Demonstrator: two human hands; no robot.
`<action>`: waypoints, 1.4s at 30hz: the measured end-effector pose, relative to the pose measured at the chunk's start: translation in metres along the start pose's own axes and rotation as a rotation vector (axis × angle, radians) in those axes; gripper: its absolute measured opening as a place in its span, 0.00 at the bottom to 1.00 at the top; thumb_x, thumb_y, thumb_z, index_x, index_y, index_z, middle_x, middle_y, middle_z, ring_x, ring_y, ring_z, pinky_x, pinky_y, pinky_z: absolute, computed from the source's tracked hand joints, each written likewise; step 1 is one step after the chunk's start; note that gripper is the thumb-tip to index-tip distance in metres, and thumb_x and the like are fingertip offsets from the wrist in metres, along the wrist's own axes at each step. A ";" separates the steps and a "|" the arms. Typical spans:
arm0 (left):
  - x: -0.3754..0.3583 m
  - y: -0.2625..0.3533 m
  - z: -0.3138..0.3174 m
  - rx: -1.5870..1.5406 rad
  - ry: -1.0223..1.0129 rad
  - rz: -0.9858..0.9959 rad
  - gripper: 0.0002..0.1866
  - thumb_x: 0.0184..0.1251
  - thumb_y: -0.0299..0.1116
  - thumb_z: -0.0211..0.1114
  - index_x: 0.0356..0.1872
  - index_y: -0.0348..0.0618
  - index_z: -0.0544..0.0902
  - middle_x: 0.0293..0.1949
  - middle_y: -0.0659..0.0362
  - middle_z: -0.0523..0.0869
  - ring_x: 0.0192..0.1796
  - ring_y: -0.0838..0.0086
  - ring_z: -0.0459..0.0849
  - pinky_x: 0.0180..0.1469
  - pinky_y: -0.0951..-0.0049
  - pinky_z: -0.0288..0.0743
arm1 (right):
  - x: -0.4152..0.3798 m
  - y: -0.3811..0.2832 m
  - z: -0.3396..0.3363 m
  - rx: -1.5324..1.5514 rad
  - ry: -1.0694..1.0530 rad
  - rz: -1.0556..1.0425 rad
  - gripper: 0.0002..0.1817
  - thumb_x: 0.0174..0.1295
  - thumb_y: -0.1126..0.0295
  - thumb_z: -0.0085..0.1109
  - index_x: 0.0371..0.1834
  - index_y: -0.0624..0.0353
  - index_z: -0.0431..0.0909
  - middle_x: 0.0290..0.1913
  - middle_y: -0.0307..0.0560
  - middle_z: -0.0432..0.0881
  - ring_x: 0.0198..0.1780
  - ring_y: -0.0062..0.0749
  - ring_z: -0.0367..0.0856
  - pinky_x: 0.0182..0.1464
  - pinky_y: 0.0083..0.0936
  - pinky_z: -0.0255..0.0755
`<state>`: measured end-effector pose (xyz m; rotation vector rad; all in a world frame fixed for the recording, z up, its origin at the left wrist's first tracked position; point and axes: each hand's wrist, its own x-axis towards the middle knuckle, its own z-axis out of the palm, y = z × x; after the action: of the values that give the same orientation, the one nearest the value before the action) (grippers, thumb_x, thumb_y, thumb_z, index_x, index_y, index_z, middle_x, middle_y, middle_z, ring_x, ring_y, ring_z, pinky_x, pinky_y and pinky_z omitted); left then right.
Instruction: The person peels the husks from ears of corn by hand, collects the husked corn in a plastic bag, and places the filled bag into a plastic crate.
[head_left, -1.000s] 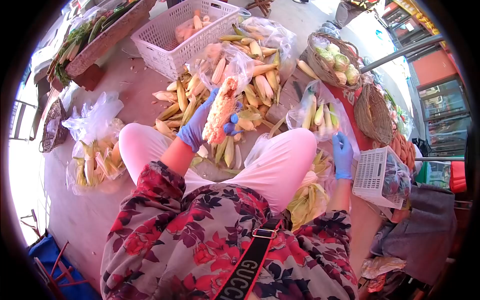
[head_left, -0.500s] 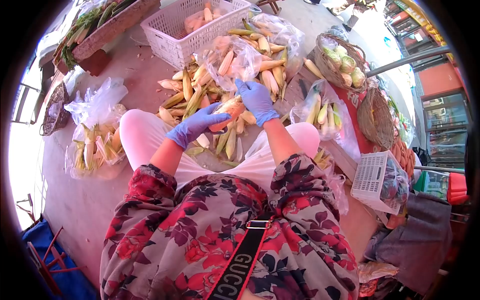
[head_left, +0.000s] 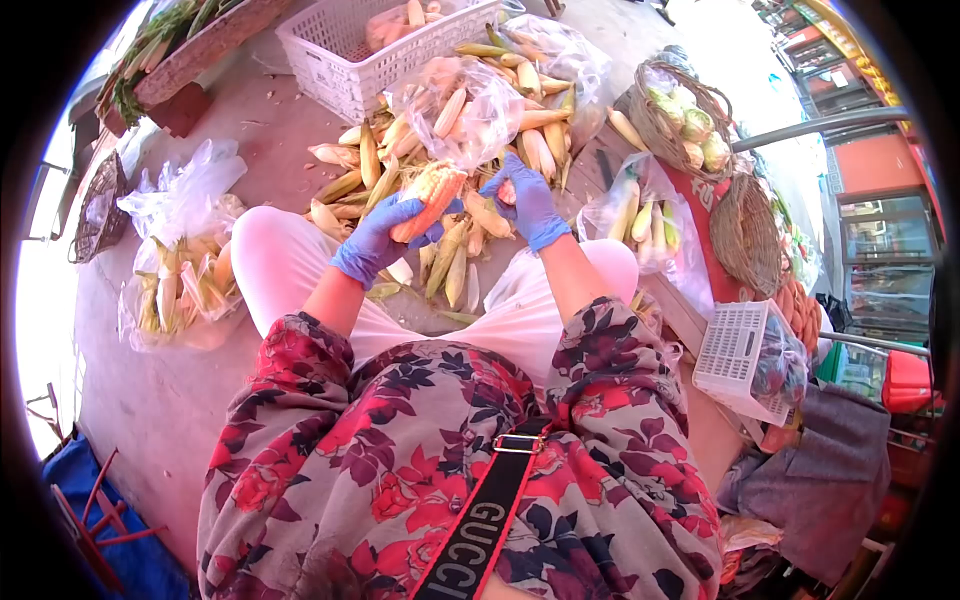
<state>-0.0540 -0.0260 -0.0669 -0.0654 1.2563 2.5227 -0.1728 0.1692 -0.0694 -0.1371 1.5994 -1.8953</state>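
My left hand (head_left: 375, 240), in a blue glove, grips a peeled corn cob (head_left: 427, 200) and holds it tilted above my knees. My right hand (head_left: 527, 205), also gloved in blue, hovers just right of the cob with its fingers curled around a small pale piece; what the piece is cannot be told. Beneath both hands lies a pile of husked and unhusked corn (head_left: 455, 255) on the ground. A clear plastic bag of corn (head_left: 462, 105) sits just beyond the cob.
A white plastic crate (head_left: 350, 60) stands at the back. Bags of corn lie at the left (head_left: 185, 285) and right (head_left: 640, 215). Two wicker baskets (head_left: 745, 235) sit on the right, one holding cabbages (head_left: 690, 135). A small white basket (head_left: 735, 355) is near my right knee.
My right hand came from beside my right knee to the cob, then drew slightly off it. The cob swung from upright to flat, then tilted up in my left hand.
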 end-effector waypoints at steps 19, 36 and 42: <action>0.047 -0.030 -0.001 -0.040 0.519 0.405 0.15 0.70 0.38 0.50 0.40 0.36 0.79 0.33 0.59 0.83 0.35 0.77 0.79 0.38 0.77 0.74 | -0.017 0.031 0.053 -0.087 -0.017 -0.283 0.26 0.48 0.59 0.71 0.46 0.63 0.75 0.37 0.38 0.79 0.32 0.17 0.75 0.33 0.15 0.70; 0.010 -0.043 -0.037 0.798 0.176 -0.121 0.33 0.58 0.45 0.65 0.61 0.40 0.67 0.56 0.53 0.72 0.54 0.67 0.74 0.58 0.68 0.66 | -0.028 -0.014 0.001 0.077 -0.176 -0.028 0.19 0.55 0.54 0.63 0.37 0.60 0.76 0.28 0.36 0.75 0.25 0.17 0.72 0.22 0.12 0.62; 0.013 -0.022 0.019 -0.059 -0.022 0.093 0.32 0.61 0.41 0.63 0.62 0.39 0.62 0.54 0.57 0.73 0.56 0.74 0.73 0.57 0.71 0.71 | -0.018 -0.007 0.009 -0.253 -0.152 -0.109 0.22 0.56 0.61 0.64 0.48 0.66 0.75 0.33 0.39 0.79 0.27 0.17 0.72 0.30 0.16 0.67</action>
<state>-0.0582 0.0048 -0.0744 0.0074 1.2028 2.6326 -0.1575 0.1715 -0.0548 -0.4736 1.7498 -1.7092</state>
